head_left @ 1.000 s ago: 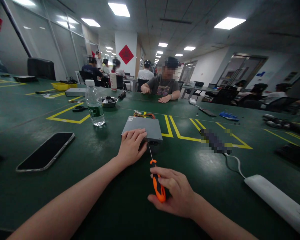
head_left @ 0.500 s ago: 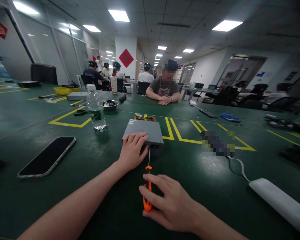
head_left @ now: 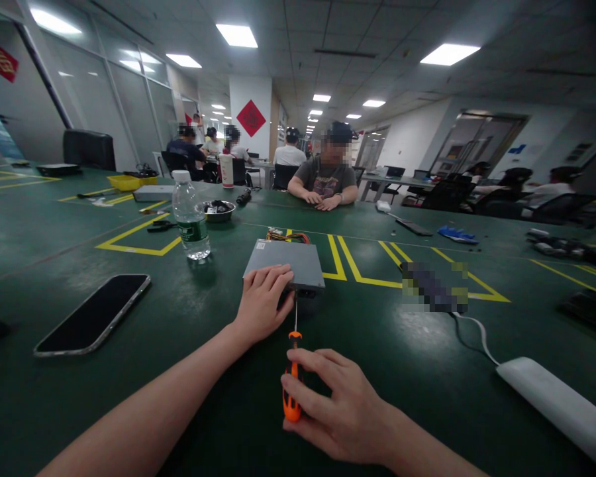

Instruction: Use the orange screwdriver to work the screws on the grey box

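Showing in the head view are one metal box [head_left: 300, 257], one screwdriver [head_left: 295, 337] and one bottle [head_left: 193, 228]. Flat and grey, with a small white label [head_left: 261, 244], the box sits on the green table [head_left: 218, 424], coloured wires [head_left: 298, 237] at its far side. The left hand [head_left: 261, 303], fingers outstretched, lies over the box's near left edge; the right hand [head_left: 345, 411] has its thumb and fingers loosely around the screwdriver's orange-and-black handle [head_left: 291, 409].
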A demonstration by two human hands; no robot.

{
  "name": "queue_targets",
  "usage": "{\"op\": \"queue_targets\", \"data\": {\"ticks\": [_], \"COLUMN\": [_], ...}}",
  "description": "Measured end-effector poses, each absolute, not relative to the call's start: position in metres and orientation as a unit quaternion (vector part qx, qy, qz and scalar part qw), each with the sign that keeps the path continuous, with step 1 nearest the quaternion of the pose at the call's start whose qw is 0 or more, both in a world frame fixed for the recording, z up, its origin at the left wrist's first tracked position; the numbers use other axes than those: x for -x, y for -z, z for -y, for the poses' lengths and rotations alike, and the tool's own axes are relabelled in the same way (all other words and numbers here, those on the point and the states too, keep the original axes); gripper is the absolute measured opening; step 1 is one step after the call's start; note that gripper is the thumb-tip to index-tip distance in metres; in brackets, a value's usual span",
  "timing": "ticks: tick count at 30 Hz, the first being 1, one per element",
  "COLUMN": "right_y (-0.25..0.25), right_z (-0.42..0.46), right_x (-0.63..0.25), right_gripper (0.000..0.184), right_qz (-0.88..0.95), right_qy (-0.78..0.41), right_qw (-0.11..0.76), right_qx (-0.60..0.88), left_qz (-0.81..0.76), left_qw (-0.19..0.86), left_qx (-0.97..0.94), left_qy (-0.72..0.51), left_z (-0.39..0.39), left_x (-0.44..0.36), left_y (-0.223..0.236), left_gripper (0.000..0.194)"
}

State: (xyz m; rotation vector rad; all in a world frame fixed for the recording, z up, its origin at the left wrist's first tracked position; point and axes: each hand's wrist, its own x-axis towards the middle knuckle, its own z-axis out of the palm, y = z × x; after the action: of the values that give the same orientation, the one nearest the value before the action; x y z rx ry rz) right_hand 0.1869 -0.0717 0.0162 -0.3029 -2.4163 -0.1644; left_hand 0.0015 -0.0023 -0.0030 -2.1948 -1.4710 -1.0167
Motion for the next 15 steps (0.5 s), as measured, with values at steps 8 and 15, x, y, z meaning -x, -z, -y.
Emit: {"op": "queue_targets", "data": {"ticks": [8,15], "right_y": [-0.012,-0.016], "right_z": [0.072,0.074], "right_x": [-0.191,-0.19], "right_gripper": [0.027,0.02], "right_qz": [0.914,0.921], "right_qy": [0.015,0.058], "right_qw": [0.379,0.367], "right_qx": [0.143,0.12], "left_qz": [0.514,0.515], "left_qw": [0.157,0.158], "left_qx": [0.766,0.768], "left_qy": [0.353,0.346], "left_z": [0.002,0.002], "left_x": [-0.001,-0.001], "left_y": [0.004,0.004], "left_gripper": [0.027,0.028]}}
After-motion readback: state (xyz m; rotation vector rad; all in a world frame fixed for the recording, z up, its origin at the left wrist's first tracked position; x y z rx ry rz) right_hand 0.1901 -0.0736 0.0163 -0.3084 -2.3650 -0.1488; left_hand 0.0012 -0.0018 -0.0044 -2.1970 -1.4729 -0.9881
